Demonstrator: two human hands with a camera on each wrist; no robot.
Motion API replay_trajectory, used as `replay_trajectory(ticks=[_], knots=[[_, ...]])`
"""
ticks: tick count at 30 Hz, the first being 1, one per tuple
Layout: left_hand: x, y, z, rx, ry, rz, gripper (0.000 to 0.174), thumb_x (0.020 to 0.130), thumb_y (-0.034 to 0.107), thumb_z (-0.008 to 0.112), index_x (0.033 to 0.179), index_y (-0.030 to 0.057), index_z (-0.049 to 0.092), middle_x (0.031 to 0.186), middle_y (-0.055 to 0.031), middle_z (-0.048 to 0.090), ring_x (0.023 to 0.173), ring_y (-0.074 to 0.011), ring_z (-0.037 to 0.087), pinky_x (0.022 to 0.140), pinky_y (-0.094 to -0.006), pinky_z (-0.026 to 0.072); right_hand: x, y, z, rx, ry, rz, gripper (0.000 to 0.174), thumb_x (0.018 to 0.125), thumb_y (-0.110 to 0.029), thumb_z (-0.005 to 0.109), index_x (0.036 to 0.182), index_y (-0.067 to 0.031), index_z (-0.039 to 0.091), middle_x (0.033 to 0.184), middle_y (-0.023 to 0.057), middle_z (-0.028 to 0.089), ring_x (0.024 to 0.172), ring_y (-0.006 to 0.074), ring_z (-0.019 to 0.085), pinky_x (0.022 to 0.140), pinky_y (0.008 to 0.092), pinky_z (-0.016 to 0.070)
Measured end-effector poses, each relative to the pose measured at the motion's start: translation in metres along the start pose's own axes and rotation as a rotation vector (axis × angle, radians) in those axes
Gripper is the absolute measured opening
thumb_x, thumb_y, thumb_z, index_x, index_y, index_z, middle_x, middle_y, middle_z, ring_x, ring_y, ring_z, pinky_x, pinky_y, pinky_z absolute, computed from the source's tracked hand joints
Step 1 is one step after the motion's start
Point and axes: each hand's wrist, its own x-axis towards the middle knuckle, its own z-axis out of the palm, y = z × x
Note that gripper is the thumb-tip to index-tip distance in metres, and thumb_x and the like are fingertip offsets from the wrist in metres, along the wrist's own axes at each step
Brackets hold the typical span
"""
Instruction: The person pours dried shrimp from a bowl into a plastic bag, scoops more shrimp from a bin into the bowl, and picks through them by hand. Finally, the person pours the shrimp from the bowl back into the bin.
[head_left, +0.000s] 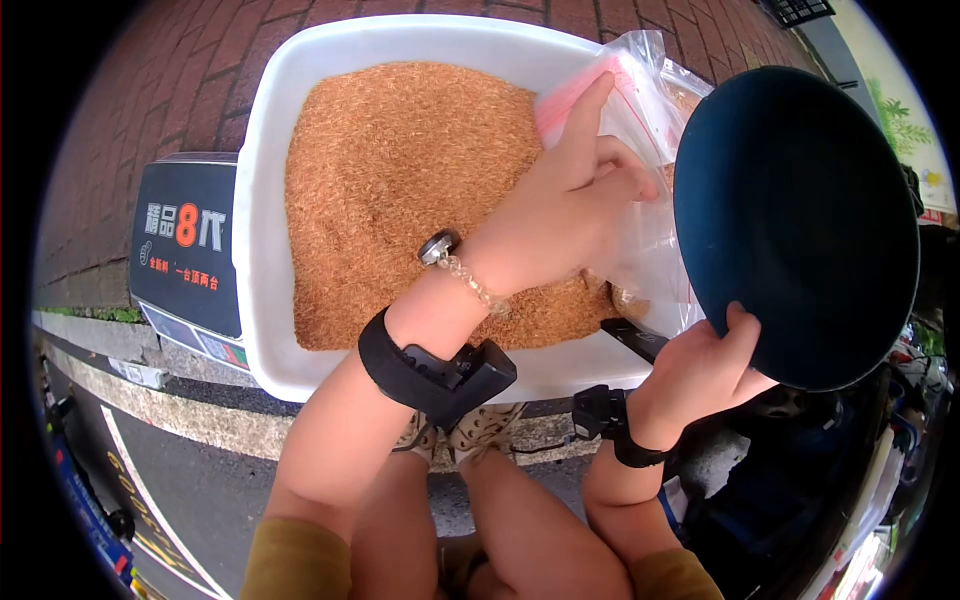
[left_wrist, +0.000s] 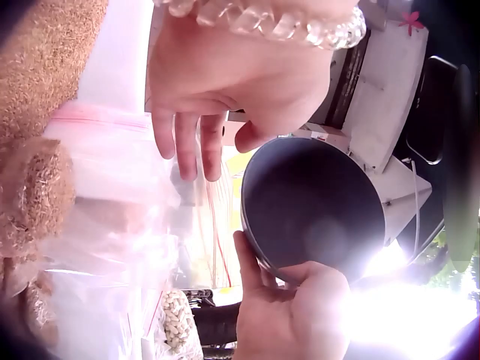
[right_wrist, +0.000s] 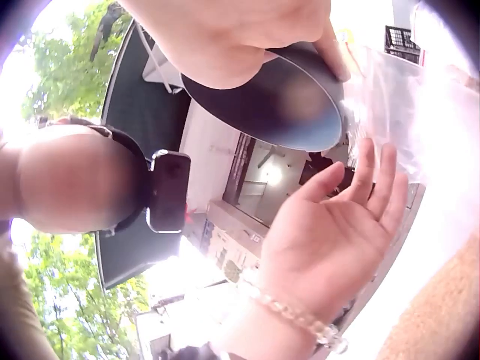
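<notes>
My right hand [head_left: 695, 385] grips the lower rim of a dark, round, shallow bowl [head_left: 800, 230], fingers on its near edge. The bowl is tilted on its side, and its hollow shows nothing inside. Left of the bowl, my left hand [head_left: 575, 205] hovers over clear zip-top plastic bags [head_left: 645, 110], index finger extended and the others loosely bent. In the left wrist view its fingers [left_wrist: 187, 146] hang down with nothing between them. Beneath lies a large white tub [head_left: 262, 110] of loose reddish-brown grain-like husks [head_left: 410, 170]. A dark handle [head_left: 632, 340] pokes out near the tub's front right corner.
A black box with printed lettering [head_left: 185, 240] stands against the tub's left side. Brick paving [head_left: 200, 70] lies behind, a stone kerb [head_left: 240, 405] in front. Dark clutter [head_left: 790, 470] crowds the right. A bag of pale pellets [left_wrist: 178, 319] shows in the left wrist view.
</notes>
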Motion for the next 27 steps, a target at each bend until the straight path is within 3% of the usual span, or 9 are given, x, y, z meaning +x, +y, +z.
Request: replay_trajectory(ticks=[4, 5, 7, 9, 11, 14, 19, 21, 27], knots=[[-0.021, 0.010, -0.037, -0.091, 0.159, -0.140, 0.043, 0.087, 0.018, 0.036, 0.126, 0.0024, 0.028, 0.100, -0.0109, 0.055, 0.092, -0.0186, 0.054, 0.087, -0.0297, 0.0368, -0.001, -0.034, -0.014, 0.492, -0.086, 0.249, 0.025, 0.066, 0.014, 0.049, 0.087, 0.0031, 0.055, 0.089, 0.0104, 0.053, 0.080, 0.0192, 0.050, 0.076, 0.0324, 0.0436], [-0.029, 0.011, -0.052, -0.113, 0.296, -0.165, 0.041, 0.087, 0.019, 0.036, 0.124, 0.0016, 0.031, 0.101, -0.0113, 0.054, 0.093, -0.0191, 0.053, 0.087, -0.0301, 0.0371, -0.005, -0.046, -0.013, 0.705, -0.068, 0.449, 0.033, 0.065, 0.016, 0.046, 0.094, 0.0044, 0.054, 0.093, 0.0112, 0.054, 0.084, 0.0202, 0.052, 0.080, 0.0340, 0.0430], [-0.051, 0.005, -0.084, -0.133, 0.619, -0.183, 0.039, 0.084, 0.017, 0.037, 0.119, -0.0006, 0.037, 0.104, -0.0122, 0.053, 0.099, -0.0196, 0.050, 0.089, -0.0320, 0.0357, -0.016, -0.056, -0.011, 0.710, -0.417, 0.437, 0.052, 0.066, 0.016, 0.039, 0.117, 0.0044, 0.040, 0.108, 0.0126, 0.048, 0.101, 0.0229, 0.046, 0.088, 0.0306, 0.0370], [-0.074, -0.008, -0.116, -0.101, 0.917, -0.162, 0.042, 0.079, 0.014, 0.038, 0.119, -0.0022, 0.039, 0.111, -0.0129, 0.049, 0.107, -0.0198, 0.043, 0.095, -0.0318, 0.0273, -0.016, -0.067, 0.022, 0.332, -0.669, -0.130, 0.059, 0.066, 0.014, 0.040, 0.124, 0.0027, 0.031, 0.117, 0.0146, 0.042, 0.105, 0.0273, 0.045, 0.090, 0.0340, 0.0368], [-0.090, -0.016, -0.127, -0.161, 1.086, -0.153, 0.046, 0.077, 0.013, 0.042, 0.120, -0.0019, 0.038, 0.117, -0.0132, 0.044, 0.111, -0.0204, 0.038, 0.097, -0.0315, 0.0235, -0.026, -0.050, 0.048, 0.024, -0.872, -0.336, 0.063, 0.067, 0.011, 0.045, 0.126, -0.0028, 0.027, 0.119, 0.0157, 0.038, 0.103, 0.0325, 0.045, 0.083, 0.0371, 0.0429], [-0.101, -0.018, -0.113, -0.180, 1.138, -0.251, 0.054, 0.076, 0.015, 0.048, 0.124, -0.0055, 0.033, 0.124, -0.0104, 0.036, 0.117, -0.0206, 0.029, 0.102, -0.0311, 0.0147, -0.040, -0.055, 0.075, -0.374, -0.843, -0.395, 0.064, 0.065, 0.008, 0.049, 0.125, -0.0072, 0.030, 0.115, 0.0159, 0.039, 0.098, 0.0355, 0.046, 0.072, 0.0393, 0.0482], [-0.112, -0.037, -0.107, -0.176, 1.031, -0.312, 0.062, 0.073, 0.012, 0.044, 0.129, -0.0049, 0.023, 0.137, -0.0153, 0.021, 0.128, -0.0211, 0.013, 0.103, -0.0318, 0.0082, -0.066, -0.043, 0.093, -0.552, -0.888, -0.548, 0.060, 0.067, 0.004, 0.050, 0.123, -0.0079, 0.031, 0.109, 0.0176, 0.041, 0.093, 0.0358, 0.050, 0.062, 0.0407, 0.0495], [-0.115, -0.037, -0.109, -0.228, 0.991, -0.275, 0.062, 0.074, 0.011, 0.043, 0.130, -0.0049, 0.022, 0.137, -0.0150, 0.021, 0.128, -0.0213, 0.014, 0.103, -0.0306, 0.0094, -0.076, -0.043, 0.090, -0.421, -1.208, -0.280, 0.060, 0.067, 0.002, 0.051, 0.122, -0.0057, 0.028, 0.106, 0.0224, 0.042, 0.087, 0.0404, 0.052, 0.062, 0.0411, 0.0491], [-0.120, -0.020, -0.102, -0.272, 0.972, -0.255, 0.057, 0.079, 0.012, 0.041, 0.130, -0.0037, 0.023, 0.136, -0.0141, 0.022, 0.126, -0.0192, 0.019, 0.103, -0.0294, 0.0115, -0.075, -0.022, 0.083, -0.210, -1.377, -0.015, 0.065, 0.066, 0.000, 0.048, 0.124, -0.0017, 0.020, 0.110, 0.0272, 0.039, 0.088, 0.0456, 0.051, 0.082, 0.0464, 0.0400]])
